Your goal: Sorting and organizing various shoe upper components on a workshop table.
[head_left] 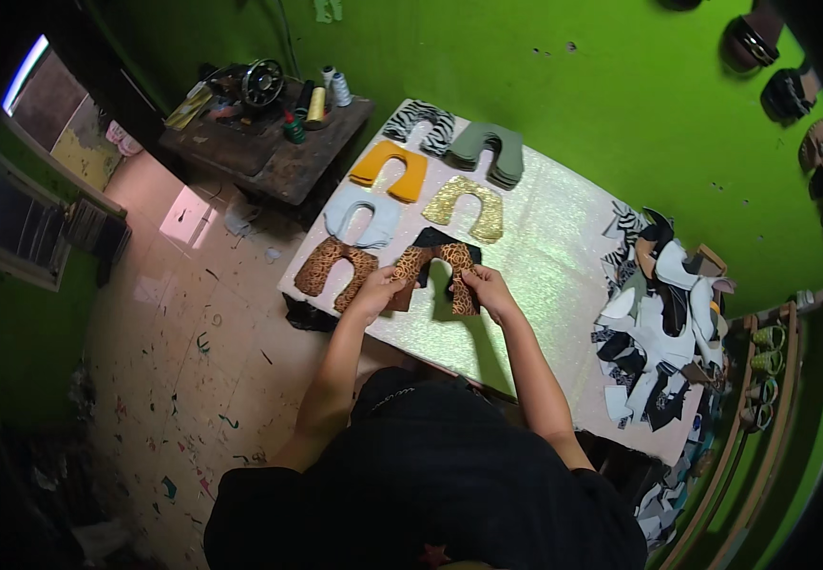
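- We hold a leopard-print horseshoe-shaped cut piece [438, 269] between both hands, at the near edge of the row of pieces on the glittery work table [545, 256].
- Our left hand [376, 288] pinches the piece's left leg, fingers closed on its lower end; our right hand [488, 287] pinches the right leg the same way. Both grasps look firm, though the fingertips are too small to read finely.
- The piece's arch points away from us and its two legs run back toward our body, so its long axis lies roughly along our line of sight, tilted a little to the left. It sits between the two hands, equally near each.
- A black piece [440, 237] lies just under or behind the held one; we cannot tell whether they touch.
- Just left of our left hand lies another leopard-print piece [334, 269], flat on the table.
- Farther out lie a pale blue piece [364, 217], a gold glitter piece [468, 204], a mustard-yellow piece [392, 169], a zebra-striped piece [421, 123] and a stack of olive-green pieces [489, 150].
- To our right a heap of offcuts [659, 323] in white, black and zebra crowds the table's end.
- Beyond the table a sewing machine [255, 85] and thread spools [321, 100] stand on a dark wooden stand.
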Available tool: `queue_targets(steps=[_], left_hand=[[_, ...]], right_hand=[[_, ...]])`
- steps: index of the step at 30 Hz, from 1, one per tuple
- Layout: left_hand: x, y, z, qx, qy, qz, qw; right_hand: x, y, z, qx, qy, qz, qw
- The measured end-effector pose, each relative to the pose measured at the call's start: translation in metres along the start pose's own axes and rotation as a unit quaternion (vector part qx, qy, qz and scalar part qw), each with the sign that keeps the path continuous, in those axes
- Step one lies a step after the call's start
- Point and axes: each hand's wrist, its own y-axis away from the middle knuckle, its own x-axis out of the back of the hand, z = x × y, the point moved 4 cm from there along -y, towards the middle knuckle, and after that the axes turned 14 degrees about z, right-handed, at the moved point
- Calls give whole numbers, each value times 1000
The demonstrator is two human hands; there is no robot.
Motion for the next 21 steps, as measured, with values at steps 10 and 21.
queue_targets(steps=[10,21], left_hand=[[139,-13,11,-159,-210,302,916],[162,-8,26,-195,-285,397,850]], right_hand=[[-126,-36,41,73,203,-36,976],[-166,-43,53,221,296,187,910]])
